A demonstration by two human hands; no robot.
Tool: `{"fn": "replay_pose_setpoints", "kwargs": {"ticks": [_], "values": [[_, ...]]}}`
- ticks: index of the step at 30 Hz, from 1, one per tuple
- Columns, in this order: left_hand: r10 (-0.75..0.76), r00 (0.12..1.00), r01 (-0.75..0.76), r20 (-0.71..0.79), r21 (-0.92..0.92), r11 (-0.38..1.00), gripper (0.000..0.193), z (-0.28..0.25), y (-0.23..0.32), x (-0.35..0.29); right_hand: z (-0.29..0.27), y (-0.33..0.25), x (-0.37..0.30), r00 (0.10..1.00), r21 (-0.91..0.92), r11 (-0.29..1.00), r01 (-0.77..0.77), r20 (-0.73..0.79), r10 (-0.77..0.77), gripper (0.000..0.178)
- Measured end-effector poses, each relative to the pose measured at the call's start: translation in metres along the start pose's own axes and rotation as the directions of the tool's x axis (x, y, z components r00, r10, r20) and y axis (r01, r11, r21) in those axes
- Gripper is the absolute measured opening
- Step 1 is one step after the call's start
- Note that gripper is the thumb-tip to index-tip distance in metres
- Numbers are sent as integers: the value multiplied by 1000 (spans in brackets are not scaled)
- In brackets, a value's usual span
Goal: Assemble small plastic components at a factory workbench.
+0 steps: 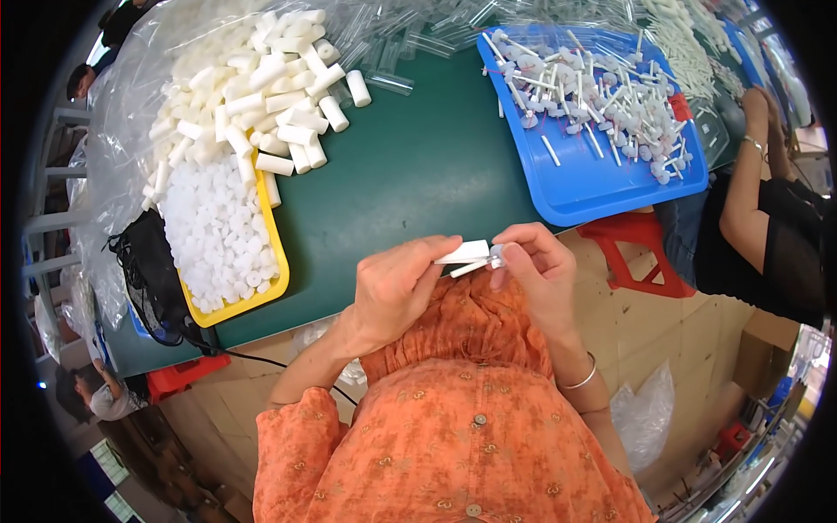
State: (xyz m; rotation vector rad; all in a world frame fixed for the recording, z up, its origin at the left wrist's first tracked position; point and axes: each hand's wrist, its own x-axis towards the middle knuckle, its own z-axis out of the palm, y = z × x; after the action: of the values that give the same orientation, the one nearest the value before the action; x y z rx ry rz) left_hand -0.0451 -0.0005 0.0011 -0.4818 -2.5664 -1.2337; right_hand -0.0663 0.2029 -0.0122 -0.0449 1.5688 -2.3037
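Observation:
My left hand (397, 283) is closed on a white foam cylinder (464, 253) just off the table's near edge. Pinched in my right hand (540, 266) is a small part made of a translucent plastic cap (497, 253) and a thin white stick (469, 268). The cap meets the right end of the cylinder, while the stick slants down beneath it. Whether the cap is seated in the cylinder is hidden by my fingers. Many similar capped sticks (602, 96) lie in a blue tray (558, 209) ahead on the right.
A yellow tray (281, 253) of small white plastic caps (214, 235) stands left on the green table (392, 166). Behind it are piled white foam cylinders (288, 87); clear tubes (388, 80) lie at the back. A black mesh pouch (144, 270) sits far left. Another person's arm (750, 174) is at right.

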Motion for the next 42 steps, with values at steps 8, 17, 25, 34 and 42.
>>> {"fn": "replay_pose_setpoints", "kwargs": {"ticks": [8, 17, 25, 34, 42], "values": [[-56, 998, 56, 11, -59, 997, 32, 6, 5, -2, 14, 13, 8, 999, 103, 994, 31, -41, -27, 10], [-502, 836, 527, 221, -576, 625, 31, 9, 11, -5, 18, 9, 7, 914, -673, 641, 370, 138, -383, 24], [-184, 916, 265, 355, -195, 944, 25, -41, -15, 68, 11, -8, 24, 765, -729, 370, 576, 321, -558, 22], [294, 947, -303, 128, 655, 692, 24, -36, -86, 134, 3, -7, 16, 930, -393, 852, 346, 26, -366, 19], [-152, 896, 296, 416, -308, 904, 24, -26, -1, 41, -3, -16, 2, 943, -352, 876, 329, 63, -328, 19]]}}
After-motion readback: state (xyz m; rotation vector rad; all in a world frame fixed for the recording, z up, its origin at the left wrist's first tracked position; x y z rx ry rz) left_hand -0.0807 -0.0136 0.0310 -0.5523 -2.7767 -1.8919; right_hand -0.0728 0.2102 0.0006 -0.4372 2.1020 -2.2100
